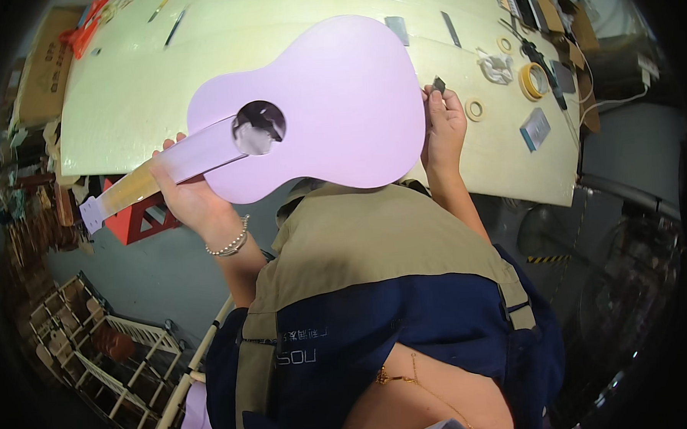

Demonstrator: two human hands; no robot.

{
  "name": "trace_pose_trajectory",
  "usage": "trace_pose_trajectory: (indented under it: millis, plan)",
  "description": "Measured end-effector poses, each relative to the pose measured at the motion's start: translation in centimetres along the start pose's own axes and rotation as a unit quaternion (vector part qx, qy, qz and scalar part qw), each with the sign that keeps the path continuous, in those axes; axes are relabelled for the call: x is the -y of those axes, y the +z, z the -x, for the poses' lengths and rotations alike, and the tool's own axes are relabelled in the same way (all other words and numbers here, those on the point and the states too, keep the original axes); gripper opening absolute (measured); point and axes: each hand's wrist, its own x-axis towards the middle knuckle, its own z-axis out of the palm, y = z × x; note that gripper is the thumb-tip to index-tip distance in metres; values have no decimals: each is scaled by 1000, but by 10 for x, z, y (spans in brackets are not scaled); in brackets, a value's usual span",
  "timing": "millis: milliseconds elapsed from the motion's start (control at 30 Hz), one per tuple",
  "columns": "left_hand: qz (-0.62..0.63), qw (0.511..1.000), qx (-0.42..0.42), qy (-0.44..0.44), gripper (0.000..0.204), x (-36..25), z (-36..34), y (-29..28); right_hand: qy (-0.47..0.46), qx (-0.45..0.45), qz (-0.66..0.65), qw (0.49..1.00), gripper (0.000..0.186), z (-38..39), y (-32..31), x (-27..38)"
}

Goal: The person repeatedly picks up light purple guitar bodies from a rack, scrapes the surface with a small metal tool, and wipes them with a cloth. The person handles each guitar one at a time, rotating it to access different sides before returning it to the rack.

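A lilac ukulele (338, 100) lies flat in front of me, its round sound hole showing and its neck pointing to the lower left. The neck fades to a yellowish tone near the lilac headstock (91, 215), which has small holes in it. My left hand (185, 191) is wrapped round the neck from below, fingertips showing on the far side. Beside the rounded right end of the body, my right hand (445, 126) pinches a small dark flat piece (438, 83). What that piece is made of is too small to tell.
On the pale covered table (123, 94) are tape rolls (533, 82), a crumpled white cloth (496, 67), a small blue-grey box (535, 129), a black corded tool (540, 64) and grey pieces (397, 30). A cardboard box (46, 74) stands left; a rack (104, 355) is lower left.
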Motion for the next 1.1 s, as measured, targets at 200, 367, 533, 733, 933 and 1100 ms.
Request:
trace_pose_trajectory:
  millis: [200,367,533,733,933,1100]
  plan:
    - [-11,998,17,-61,27,10,-15,-4,-40,15,11,999,17,8,-1,20]
    - [-51,992,23,-112,35,9,-13,10,-40,10,59,997,19,7,-8,22]
    - [-52,990,48,-122,39,11,-13,18,-25,-16,44,999,17,0,-21,15]
    - [-77,987,130,-61,39,11,7,41,-52,-77,62,994,17,-10,-30,2]
    - [-84,980,179,-33,40,11,16,49,-42,-112,78,990,19,-10,-33,-6]
    - [-115,970,215,-9,44,10,25,58,-25,-118,64,991,20,-12,-39,-10]
